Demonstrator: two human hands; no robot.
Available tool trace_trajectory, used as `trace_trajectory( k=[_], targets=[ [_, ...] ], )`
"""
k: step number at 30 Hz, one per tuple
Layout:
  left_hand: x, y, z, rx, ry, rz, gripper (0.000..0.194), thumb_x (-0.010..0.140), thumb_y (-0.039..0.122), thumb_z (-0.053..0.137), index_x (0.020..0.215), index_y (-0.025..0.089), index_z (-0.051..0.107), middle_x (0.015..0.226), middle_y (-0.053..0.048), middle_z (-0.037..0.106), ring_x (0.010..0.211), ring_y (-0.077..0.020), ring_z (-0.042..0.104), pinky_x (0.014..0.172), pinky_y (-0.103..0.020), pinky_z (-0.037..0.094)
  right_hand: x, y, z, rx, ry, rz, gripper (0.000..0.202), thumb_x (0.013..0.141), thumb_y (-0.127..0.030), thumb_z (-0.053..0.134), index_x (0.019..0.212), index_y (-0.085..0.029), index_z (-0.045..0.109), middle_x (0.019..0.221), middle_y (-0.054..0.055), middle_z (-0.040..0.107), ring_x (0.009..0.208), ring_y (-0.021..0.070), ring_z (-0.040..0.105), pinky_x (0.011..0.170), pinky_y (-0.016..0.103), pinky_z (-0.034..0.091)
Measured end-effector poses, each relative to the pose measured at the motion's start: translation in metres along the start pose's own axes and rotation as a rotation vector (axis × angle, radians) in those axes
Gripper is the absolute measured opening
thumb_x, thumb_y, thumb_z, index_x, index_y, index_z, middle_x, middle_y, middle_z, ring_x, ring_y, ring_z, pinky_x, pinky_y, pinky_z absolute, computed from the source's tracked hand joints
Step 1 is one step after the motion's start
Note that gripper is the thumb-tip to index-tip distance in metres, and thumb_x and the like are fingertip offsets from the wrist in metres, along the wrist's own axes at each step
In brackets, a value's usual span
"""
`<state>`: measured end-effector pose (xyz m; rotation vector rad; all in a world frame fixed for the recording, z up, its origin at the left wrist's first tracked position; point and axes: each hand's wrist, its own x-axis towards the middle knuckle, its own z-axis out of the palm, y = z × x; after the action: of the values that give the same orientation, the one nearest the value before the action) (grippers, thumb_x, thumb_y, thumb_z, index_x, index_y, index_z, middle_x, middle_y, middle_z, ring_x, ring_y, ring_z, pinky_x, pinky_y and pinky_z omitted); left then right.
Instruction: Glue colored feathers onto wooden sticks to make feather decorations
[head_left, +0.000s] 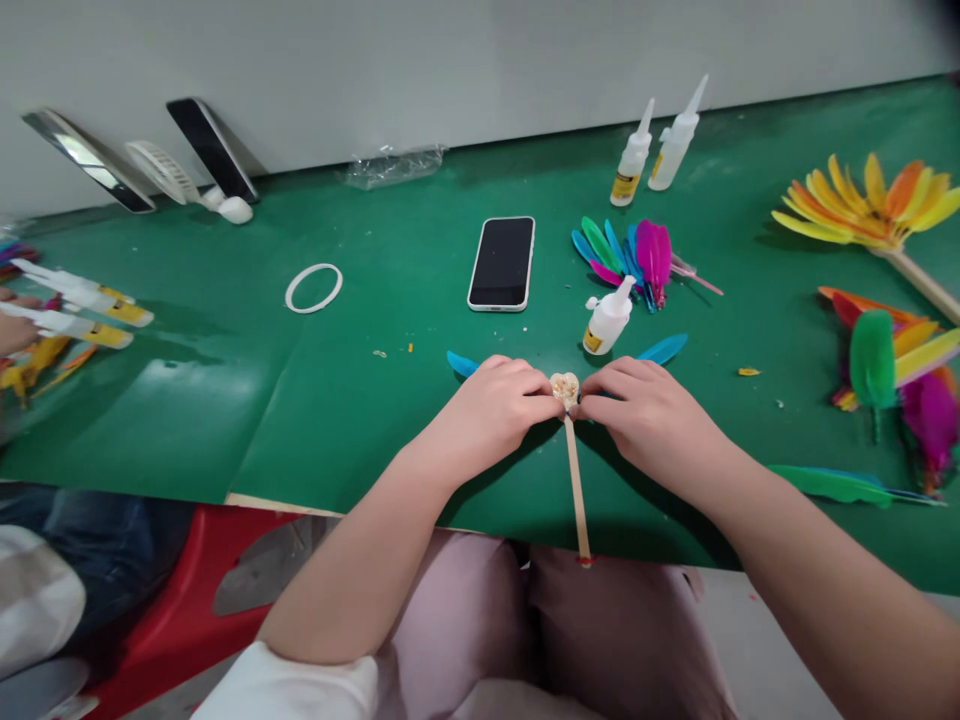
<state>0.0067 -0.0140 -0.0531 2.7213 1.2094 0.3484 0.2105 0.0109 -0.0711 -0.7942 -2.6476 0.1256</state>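
A wooden stick (577,490) with a small, pale, heart-shaped head (565,388) lies between my hands, its lower end at the table edge. My left hand (506,400) pinches at the left of the head, and a blue feather (462,364) juts out beyond its knuckles. On the other side my right hand (637,405) is closed in a pinch, with another blue feather (664,349) showing behind it. The fingers hide the feathers' quill ends. Just beyond my right hand stands a small white glue bottle (607,322) with its nozzle up.
Loose coloured feathers (652,260) and a phone (502,264) lie farther back. Two glue bottles (631,160) stand by the wall. At right are a yellow-orange feather fan (874,205) and more feathers (874,360). A white ring (313,289) and a co-worker's hand (16,325) are leftward.
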Motion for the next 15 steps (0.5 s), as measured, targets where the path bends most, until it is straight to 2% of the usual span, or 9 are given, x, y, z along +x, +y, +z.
trace_trajectory(
  k=[10, 15],
  targets=[
    [0.0005, 0.0003, -0.0003, 0.001, -0.003, 0.005, 0.024, 0.087, 0.011, 0.045, 0.093, 0.022, 0.065, 0.088, -0.001, 0.064, 0.086, -0.0146, 0.054, 0.075, -0.031, 0.037, 0.0008, -0.0013, -0.0007, -0.013, -0.004, -0.002, 0.027, 0.08, -0.002, 0.043, 0.081, -0.02, 0.063, 0.084, 0.004, 0.063, 0.081, 0.0161, 0.049, 0.068, 0.03, 0.034],
    [0.0002, -0.0002, -0.0002, -0.008, 0.0, 0.004, 0.025, 0.087, 0.01, 0.045, 0.094, 0.023, 0.065, 0.089, -0.001, 0.065, 0.087, -0.0141, 0.054, 0.076, -0.031, 0.037, 0.0003, -0.0007, -0.0013, -0.005, 0.01, -0.003, 0.025, 0.081, -0.004, 0.044, 0.082, -0.02, 0.064, 0.084, 0.004, 0.063, 0.081, 0.0161, 0.049, 0.069, 0.03, 0.034]
  ],
)
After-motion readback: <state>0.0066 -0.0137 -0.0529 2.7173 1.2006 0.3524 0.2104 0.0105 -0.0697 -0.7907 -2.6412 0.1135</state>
